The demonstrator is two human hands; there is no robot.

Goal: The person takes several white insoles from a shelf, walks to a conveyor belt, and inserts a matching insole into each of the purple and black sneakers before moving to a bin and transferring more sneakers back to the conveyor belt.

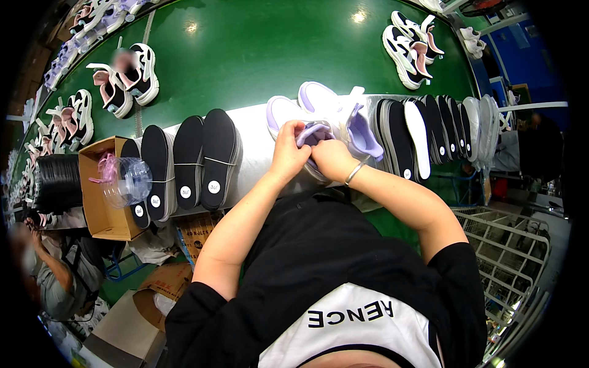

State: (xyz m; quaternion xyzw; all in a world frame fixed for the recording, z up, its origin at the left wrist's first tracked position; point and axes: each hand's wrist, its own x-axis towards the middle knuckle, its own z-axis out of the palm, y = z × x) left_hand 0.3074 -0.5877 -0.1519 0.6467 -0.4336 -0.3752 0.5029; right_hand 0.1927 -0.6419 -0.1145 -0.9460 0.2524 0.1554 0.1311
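Seen from above, a person's two bare hands meet at the opening of a white and lavender shoe [282,111] on a pale table [253,153]. Its toe points away from the wearer, beyond both hands; its lavender collar lies directly between them. The left hand [290,152] is at the collar's left side, its grip nearly closed, with bent fingers and thumb on the lining edge. The right hand [333,161], below a metal bracelet [354,174], reaches in from the right, fingers curled down into the opening. Its fingertips are hidden, so how tightly that grip is closed, and on what, cannot be told.

A matching shoe [363,136] sits just beside the first, on the right, its lavender collar facing the wearer. To the left are banded stacks of black insoles [219,156] and a cardboard box [101,214] with a clear plastic container [132,181]. To the right runs a row of more insoles, including a white insole [416,141]. Beyond, black, white and pink shoes [146,76] stand on a green surface [264,55].
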